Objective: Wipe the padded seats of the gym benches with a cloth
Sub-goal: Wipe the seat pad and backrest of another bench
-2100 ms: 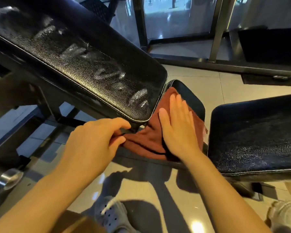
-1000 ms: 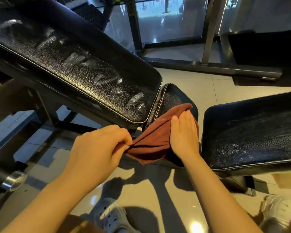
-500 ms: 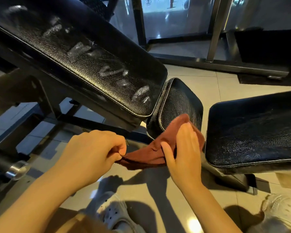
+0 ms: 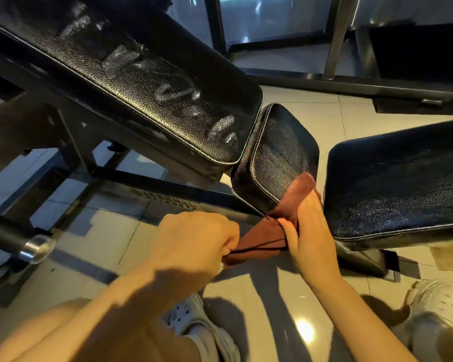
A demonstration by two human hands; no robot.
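Cloth (image 4: 277, 226) had slid down to the seat pad's (image 4: 280, 155) near edge, stretched left-right between left hand (image 4: 194, 246) fingers pinching its left end and right hand (image 4: 309, 231) fingers clamping its right, pad just beyond the right hand.

Seat pad (image 4: 280, 155) at centre, tilted. Backrest (image 4: 131, 82) to its left and behind, its lower end just beside the seat pad's left edge. Second pad (image 4: 400, 186) to the seat pad's right, a narrow gap between them. Cloth (image 4: 277, 226) draped over the seat pad's near right corner and hanging before it. Right hand (image 4: 309, 236) on the cloth at that corner; left hand (image 4: 194, 244) before and left of the seat pad, gripping the cloth's lower end. Floor (image 4: 322, 118) beneath.
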